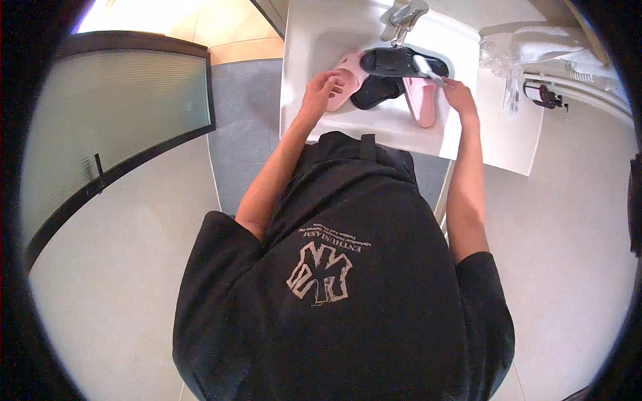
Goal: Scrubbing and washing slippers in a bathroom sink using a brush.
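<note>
In a white washbasin (306, 125) lie a pink clog (352, 65), a second pink clog (426, 108) and two black slippers. One black slipper (388, 62) rests crosswise on top, below the tap, sole or insole unclear. The other black slipper (376, 92) sits lower, between the pink clogs. My right hand (460, 97) grips the handle of a white brush (425, 66), whose head lies over the right part of the upper black slipper. With fingers apart, my left hand (322, 90) is at the left pink clog's opening; whether it touches the clog is unclear.
A chrome tap (407, 17) overhangs the basin's back. On the right are a clear plastic wrapper (494, 57), white pipes (582, 87) and a dark pump bottle (544, 95) with a white label. A framed ribbed-glass panel (125, 90) stands to the left, above grey floor tiles (246, 110).
</note>
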Tool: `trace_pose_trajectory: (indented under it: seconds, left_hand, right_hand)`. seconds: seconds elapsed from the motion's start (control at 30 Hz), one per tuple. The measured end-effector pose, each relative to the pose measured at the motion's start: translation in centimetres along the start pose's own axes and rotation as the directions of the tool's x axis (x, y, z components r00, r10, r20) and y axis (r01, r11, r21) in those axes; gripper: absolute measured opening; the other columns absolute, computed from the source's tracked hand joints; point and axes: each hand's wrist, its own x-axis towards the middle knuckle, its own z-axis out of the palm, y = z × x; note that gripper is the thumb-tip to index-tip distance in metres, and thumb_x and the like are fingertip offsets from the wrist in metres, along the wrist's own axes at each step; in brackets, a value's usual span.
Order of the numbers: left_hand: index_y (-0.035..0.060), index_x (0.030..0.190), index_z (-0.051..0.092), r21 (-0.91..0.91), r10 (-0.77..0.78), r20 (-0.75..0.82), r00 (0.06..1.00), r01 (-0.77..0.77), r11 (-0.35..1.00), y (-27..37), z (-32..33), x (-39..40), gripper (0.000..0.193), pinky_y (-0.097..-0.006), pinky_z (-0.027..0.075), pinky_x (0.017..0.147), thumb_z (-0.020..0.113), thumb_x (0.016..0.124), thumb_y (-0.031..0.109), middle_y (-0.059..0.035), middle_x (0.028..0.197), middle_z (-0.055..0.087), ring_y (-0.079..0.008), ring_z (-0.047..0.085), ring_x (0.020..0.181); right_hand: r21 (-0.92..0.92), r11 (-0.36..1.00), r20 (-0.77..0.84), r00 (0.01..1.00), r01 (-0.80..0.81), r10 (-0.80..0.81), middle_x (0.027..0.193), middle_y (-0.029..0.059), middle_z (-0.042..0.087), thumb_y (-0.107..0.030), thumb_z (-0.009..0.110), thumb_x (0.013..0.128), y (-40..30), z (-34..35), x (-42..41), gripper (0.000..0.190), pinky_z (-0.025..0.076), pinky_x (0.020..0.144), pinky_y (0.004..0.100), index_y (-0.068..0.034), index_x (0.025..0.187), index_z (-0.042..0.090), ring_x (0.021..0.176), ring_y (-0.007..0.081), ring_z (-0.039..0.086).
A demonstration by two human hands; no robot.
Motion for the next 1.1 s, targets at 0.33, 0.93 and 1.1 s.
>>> trace_pose_trajectory:
  seconds: [0.33, 0.93, 1.1]
  left_hand:
    - [0.0054, 0.115, 0.055, 0.032, 0.022, -0.039, 0.999, -0.02, 0.999, 0.1, 1.7, -1.5, 0.027, -0.0267, 0.045, 0.07, 0.042, 0.095, 0.018, -0.0078, 0.095, 0.063, -0.0139, 0.06, 0.08]
    - [0.0035, 0.116, 0.052, 0.08, -0.043, -0.071, 0.997, 0.048, 0.996, 0.3, 7.5, -3.4, 0.029, -0.0242, 0.045, 0.071, 0.042, 0.096, 0.023, -0.0053, 0.093, 0.063, -0.0121, 0.058, 0.079]
    - [0.0039, 0.117, 0.05, 0.143, -0.069, -0.057, 0.996, 0.077, 0.987, 0.8, 9.9, -3.7, 0.031, -0.0254, 0.044, 0.071, 0.043, 0.096, 0.025, -0.0052, 0.094, 0.063, -0.0123, 0.058, 0.08]
  right_hand:
    - [0.055, 0.995, -0.022, 0.996, -0.084, 0.085, 0.096, 0.0238, 0.061, -0.027, 0.049, 0.083, 2.2, -0.6, -0.2, 0.036, 0.047, 0.084, 0.0392, -0.013, 0.113, 0.061, 0.092, 0.0376, 0.06]
    - [0.284, 0.93, -0.336, 0.933, 0.232, -0.13, 0.081, 0.0248, 0.06, -0.021, 0.049, 0.088, 7.6, 9.6, -8.8, 0.039, 0.047, 0.068, 0.0457, -0.019, 0.126, 0.049, 0.073, 0.0383, 0.06]
    - [0.214, 0.974, -0.084, 0.995, 0.077, -0.061, 0.093, 0.0241, 0.061, -0.026, 0.046, 0.089, 7.4, 9.3, -6.6, 0.043, 0.046, 0.075, 0.0511, -0.025, 0.132, 0.041, 0.086, 0.044, 0.057]
